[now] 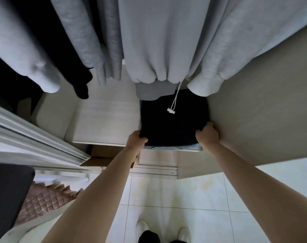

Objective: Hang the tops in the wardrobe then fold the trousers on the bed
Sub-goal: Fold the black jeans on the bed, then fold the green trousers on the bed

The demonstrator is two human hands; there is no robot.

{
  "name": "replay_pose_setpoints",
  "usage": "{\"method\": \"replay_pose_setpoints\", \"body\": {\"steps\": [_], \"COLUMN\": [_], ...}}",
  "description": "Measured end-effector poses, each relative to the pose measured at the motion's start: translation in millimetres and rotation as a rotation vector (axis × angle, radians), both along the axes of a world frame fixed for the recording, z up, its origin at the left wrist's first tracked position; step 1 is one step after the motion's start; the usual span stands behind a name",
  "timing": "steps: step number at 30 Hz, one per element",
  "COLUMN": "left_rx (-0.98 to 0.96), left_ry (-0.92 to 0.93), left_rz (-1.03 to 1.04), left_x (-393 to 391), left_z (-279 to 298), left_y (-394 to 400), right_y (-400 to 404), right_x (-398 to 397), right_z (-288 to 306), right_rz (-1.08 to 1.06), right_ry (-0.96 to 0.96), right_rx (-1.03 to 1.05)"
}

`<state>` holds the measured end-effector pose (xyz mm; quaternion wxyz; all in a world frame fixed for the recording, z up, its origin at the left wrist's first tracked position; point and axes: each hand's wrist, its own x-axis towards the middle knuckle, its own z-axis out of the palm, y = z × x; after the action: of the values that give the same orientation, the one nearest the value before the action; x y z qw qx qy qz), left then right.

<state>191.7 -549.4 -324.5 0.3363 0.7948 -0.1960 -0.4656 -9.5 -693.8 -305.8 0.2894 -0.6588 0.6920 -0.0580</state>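
Note:
A folded black garment (172, 125) lies on the right end of the pale wardrobe shelf (103, 123), on top of a folded light-blue garment (159, 147) whose edge shows below it. My left hand (136, 139) grips the black garment's near left corner, fingers curled over the fabric. Its near right corner is gripped by my right hand (208, 133), close to the wardrobe's side wall. Above, several tops hang from the rail: a light grey hoodie (159, 50) with a white drawstring (174, 100), grey tops (84, 35) and a black one (79, 81).
The wardrobe's side panel (263, 111) stands at the right. A sliding-door frame (35, 137) runs along the left, and a cardboard box (103, 156) sits under the shelf. A pink quilted bed cover (47, 200) shows at lower left. My white shoes (142, 228) stand on the tiled floor.

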Motion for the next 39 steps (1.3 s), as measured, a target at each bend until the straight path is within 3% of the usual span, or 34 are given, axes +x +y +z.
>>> {"method": "replay_pose_setpoints", "body": {"steps": [4, 8, 12, 17, 22, 31, 39], "left_rx": [0.002, -0.074, -0.157, -0.208, -0.273, -0.230, -0.186], "left_ry": [0.194, 0.241, 0.425, 0.213, 0.093, -0.066, -0.086], "left_rz": [0.155, 0.330, 0.533, 0.784, 1.130, 1.800, 2.428], "left_x": [-14.7, -35.9, -67.1, -127.9, -225.7, -441.2, -676.4], "left_z": [20.9, 52.4, 90.7, 118.7, 125.8, 129.0, 109.6], "left_y": [35.1, 66.8, 108.7, 164.8, 247.2, 388.0, 458.2], "right_y": [32.1, 56.9, 88.6, 139.9, 195.1, 348.1, 512.7], "right_x": [-8.4, -21.3, -30.3, -44.9, -69.7, -140.7, -284.3], "right_z": [11.3, 22.5, 39.8, 61.6, 76.6, 76.5, 72.6], "right_rz": [0.094, 0.197, 0.418, 0.627, 0.933, 1.490, 2.095], "right_ry": [-0.035, -0.067, -0.026, -0.185, -0.216, -0.067, 0.122], "right_rx": [0.007, 0.094, 0.157, 0.261, 0.335, 0.410, 0.502]}}
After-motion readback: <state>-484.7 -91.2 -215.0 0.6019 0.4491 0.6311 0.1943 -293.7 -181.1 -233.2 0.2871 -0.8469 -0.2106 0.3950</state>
